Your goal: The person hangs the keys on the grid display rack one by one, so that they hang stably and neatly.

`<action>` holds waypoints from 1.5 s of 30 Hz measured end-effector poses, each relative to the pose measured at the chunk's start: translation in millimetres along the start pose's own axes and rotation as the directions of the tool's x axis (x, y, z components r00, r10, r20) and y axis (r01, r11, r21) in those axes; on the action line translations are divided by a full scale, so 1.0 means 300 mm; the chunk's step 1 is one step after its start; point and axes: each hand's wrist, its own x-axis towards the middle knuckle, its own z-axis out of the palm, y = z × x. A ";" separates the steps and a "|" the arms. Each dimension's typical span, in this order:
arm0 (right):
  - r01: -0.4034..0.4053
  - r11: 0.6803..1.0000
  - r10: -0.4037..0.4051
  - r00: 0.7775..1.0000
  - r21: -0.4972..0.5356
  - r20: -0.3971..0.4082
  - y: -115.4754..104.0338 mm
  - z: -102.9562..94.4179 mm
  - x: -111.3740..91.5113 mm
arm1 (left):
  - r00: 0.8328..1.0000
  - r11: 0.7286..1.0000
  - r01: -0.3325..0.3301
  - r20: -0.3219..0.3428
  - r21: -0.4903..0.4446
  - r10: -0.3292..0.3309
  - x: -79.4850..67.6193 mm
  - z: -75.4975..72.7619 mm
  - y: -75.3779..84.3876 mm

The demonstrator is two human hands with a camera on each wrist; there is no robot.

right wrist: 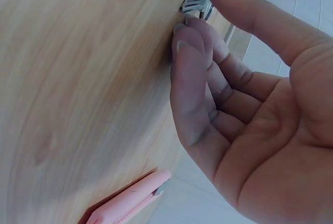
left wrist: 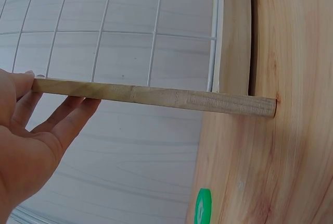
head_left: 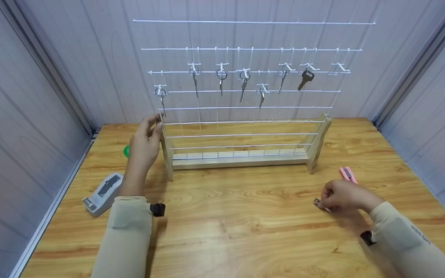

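A white wire grid rack stands on wooden legs, and several keys hang by rings from its hooks. My left hand grips the upper end of the rack's left wooden post, thumb on one side and fingers on the other. Low over the table to the right, my right hand pinches a small shiny metal piece between thumb and fingertips. The fingers partly hide this piece, and I cannot tell its kind.
A grey tape dispenser lies left of my left forearm. A green roll is behind my left wrist. Just beyond my right hand lies a pink box cutter. Panelled walls enclose the wooden table at the back and sides.
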 end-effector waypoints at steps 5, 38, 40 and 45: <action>0.000 1.000 0.000 1.000 0.013 -0.002 -0.003 0.001 0.005 | 1.000 1.000 -0.009 0.009 0.000 0.009 0.001 -0.001 0.001; -0.094 0.988 0.086 0.994 0.121 0.066 -0.011 -0.010 0.074 | 1.000 1.000 -0.006 0.004 -0.027 0.007 -0.002 0.000 -0.003; -0.105 0.985 0.096 0.992 0.135 0.077 -0.014 -0.010 0.079 | 1.000 1.000 0.003 0.008 -0.029 -0.002 -0.003 -0.001 -0.002; -0.097 0.981 0.084 0.993 0.166 0.086 -0.014 -0.011 0.086 | 1.000 1.000 0.003 0.010 -0.031 -0.003 -0.002 -0.002 0.001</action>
